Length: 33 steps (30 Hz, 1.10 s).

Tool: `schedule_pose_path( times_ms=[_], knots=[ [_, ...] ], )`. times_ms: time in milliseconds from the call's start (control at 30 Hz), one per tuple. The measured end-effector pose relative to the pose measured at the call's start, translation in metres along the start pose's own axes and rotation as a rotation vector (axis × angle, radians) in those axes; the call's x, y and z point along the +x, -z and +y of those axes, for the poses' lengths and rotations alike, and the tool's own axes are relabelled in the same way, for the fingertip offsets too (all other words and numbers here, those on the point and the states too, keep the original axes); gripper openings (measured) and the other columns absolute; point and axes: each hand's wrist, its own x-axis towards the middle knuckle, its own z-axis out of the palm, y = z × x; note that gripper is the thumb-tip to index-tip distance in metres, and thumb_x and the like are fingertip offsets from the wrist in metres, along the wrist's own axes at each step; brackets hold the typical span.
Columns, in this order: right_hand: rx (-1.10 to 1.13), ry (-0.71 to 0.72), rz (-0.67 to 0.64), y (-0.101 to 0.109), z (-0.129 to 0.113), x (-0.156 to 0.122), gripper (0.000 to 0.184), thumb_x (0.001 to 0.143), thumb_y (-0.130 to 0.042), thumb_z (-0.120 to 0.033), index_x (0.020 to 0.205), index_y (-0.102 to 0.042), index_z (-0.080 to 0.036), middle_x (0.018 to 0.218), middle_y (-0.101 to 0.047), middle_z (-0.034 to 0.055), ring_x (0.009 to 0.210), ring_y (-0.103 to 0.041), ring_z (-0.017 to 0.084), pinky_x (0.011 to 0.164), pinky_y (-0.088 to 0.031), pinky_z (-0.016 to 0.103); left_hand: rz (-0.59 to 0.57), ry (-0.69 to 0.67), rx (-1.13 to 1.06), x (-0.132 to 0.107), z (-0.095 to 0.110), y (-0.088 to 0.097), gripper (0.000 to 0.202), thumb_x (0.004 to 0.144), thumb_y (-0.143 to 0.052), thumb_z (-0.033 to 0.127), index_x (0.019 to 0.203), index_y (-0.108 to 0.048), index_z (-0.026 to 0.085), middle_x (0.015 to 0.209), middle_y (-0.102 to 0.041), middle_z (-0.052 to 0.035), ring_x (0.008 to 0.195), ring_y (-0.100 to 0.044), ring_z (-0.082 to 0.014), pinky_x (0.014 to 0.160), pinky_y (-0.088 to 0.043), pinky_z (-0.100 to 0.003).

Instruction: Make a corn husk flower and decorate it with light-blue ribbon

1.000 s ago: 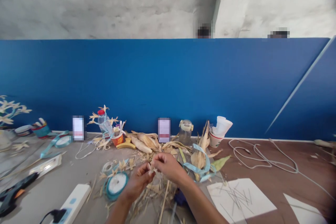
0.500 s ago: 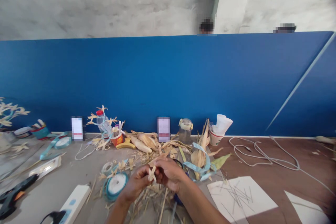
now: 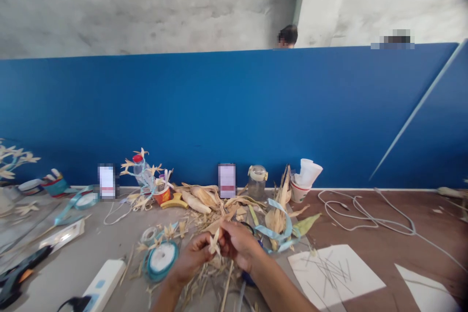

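Observation:
A small pale corn-husk flower (image 3: 215,243) is between my hands, over the middle of the table. My left hand (image 3: 195,256) pinches it from the left with thumb and fingers. My right hand (image 3: 239,243) is closed against its right side, its fingertips at the petals; some of those fingers are hidden. Husk scraps (image 3: 204,278) lie under both hands. A spool of blue ribbon (image 3: 162,259) lies left of my left hand. Just beyond my hands is a heap of dried corn husks (image 3: 199,197).
At the left are a hot glue gun (image 3: 25,273) and a white power strip (image 3: 104,282). Thin wires lie on white paper (image 3: 358,273) at the right, with a white cable (image 3: 369,214) behind. A blue partition (image 3: 234,112) closes the back, a clear jar (image 3: 258,183) before it.
The flower has turned and risen slightly between my fingers, its petals now pointing more upward. Both hands stay in nearly the same place.

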Motion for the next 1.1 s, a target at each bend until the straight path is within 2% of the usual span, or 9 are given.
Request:
schedule_pose_path(
  times_ms=[100,200,367,433,500,600,700,900,1100],
  knots=[
    [0.113,-0.059,0.054,0.008,-0.008,-0.003,0.046,0.079,-0.047,-0.052,0.054,-0.052,-0.014,0.042,-0.044,-0.0057,0.032,-0.034,0.003,0.039,-0.026,0.016,0.032,0.011,0.005,0.0,0.002,-0.001,0.037,0.063,-0.071,0.047,0.061,-0.051,0.016,0.055,-0.043,0.0042,0.053,-0.033,-0.0083,0.052,-0.024,-0.023],
    [0.052,0.007,0.158,0.021,-0.013,-0.004,0.041,0.076,-0.05,-0.051,0.061,-0.055,-0.013,0.048,-0.048,-0.0051,0.036,-0.037,0.003,0.041,-0.025,0.016,0.038,0.018,0.018,0.0,0.004,-0.001,0.038,0.064,-0.07,0.047,0.06,-0.049,0.017,0.054,-0.041,0.005,0.051,-0.032,-0.0078,0.051,-0.022,-0.022],
    [-0.419,0.255,0.222,0.048,-0.009,0.002,0.023,0.073,-0.052,-0.036,0.085,-0.056,-0.017,0.052,-0.052,-0.0063,0.04,-0.04,0.008,0.043,-0.029,0.02,0.061,0.033,0.043,0.001,0.006,0.0,0.042,0.063,-0.068,0.053,0.058,-0.048,0.017,0.055,-0.041,0.0045,0.051,-0.031,-0.0077,0.051,-0.023,-0.023],
    [-0.643,0.355,0.257,0.057,-0.007,0.004,0.016,0.074,-0.049,-0.03,0.079,-0.057,-0.018,0.054,-0.053,-0.005,0.047,-0.045,0.011,0.048,-0.033,0.022,0.084,0.04,0.034,0.001,0.009,0.0,0.042,0.063,-0.068,0.054,0.06,-0.05,0.016,0.054,-0.041,0.0047,0.051,-0.03,-0.0078,0.05,-0.022,-0.023],
    [-0.886,0.415,0.304,0.061,-0.008,0.004,0.019,0.078,-0.044,-0.026,0.068,-0.057,-0.018,0.058,-0.056,-0.0023,0.057,-0.051,0.013,0.055,-0.036,0.022,0.109,0.039,0.025,0.001,0.013,-0.001,0.041,0.063,-0.068,0.054,0.063,-0.053,0.016,0.054,-0.041,0.0046,0.051,-0.031,-0.0081,0.05,-0.022,-0.023],
    [-1.148,0.374,0.337,0.061,-0.009,0.006,0.024,0.08,-0.04,-0.021,0.069,-0.061,-0.018,0.069,-0.064,0.0011,0.068,-0.057,0.015,0.062,-0.037,0.023,0.118,0.017,0.033,0.0,0.018,0.0,0.039,0.065,-0.067,0.053,0.065,-0.055,0.016,0.055,-0.041,0.0042,0.052,-0.032,-0.0082,0.051,-0.023,-0.022],
    [-1.266,0.293,0.375,0.057,-0.01,0.011,0.021,0.079,-0.044,-0.019,0.075,-0.064,-0.017,0.078,-0.068,0.0062,0.074,-0.06,0.017,0.065,-0.038,0.025,0.12,0.013,0.077,-0.001,0.02,0.001,0.038,0.068,-0.064,0.053,0.065,-0.055,0.016,0.056,-0.042,0.004,0.052,-0.031,-0.0082,0.051,-0.024,-0.022],
    [-1.479,0.124,0.436,0.049,-0.007,0.025,0.03,0.077,-0.052,-0.031,0.097,-0.063,-0.012,0.097,-0.066,0.0213,0.088,-0.063,0.031,0.07,-0.042,0.037,0.116,0.025,0.166,0.0,0.016,0.002,0.038,0.072,-0.059,0.052,0.063,-0.052,0.016,0.055,-0.04,0.0047,0.051,-0.03,-0.0083,0.05,-0.022,-0.022],
    [-1.581,0.058,0.435,0.037,-0.003,0.034,0.043,0.072,-0.057,-0.041,0.106,-0.06,-0.015,0.101,-0.066,0.0191,0.095,-0.062,0.031,0.075,-0.045,0.037,0.109,0.023,0.193,0.001,0.012,0.002,0.033,0.075,-0.058,0.047,0.065,-0.054,0.016,0.055,-0.042,0.0045,0.051,-0.032,-0.0082,0.049,-0.023,-0.023]
  ],
)
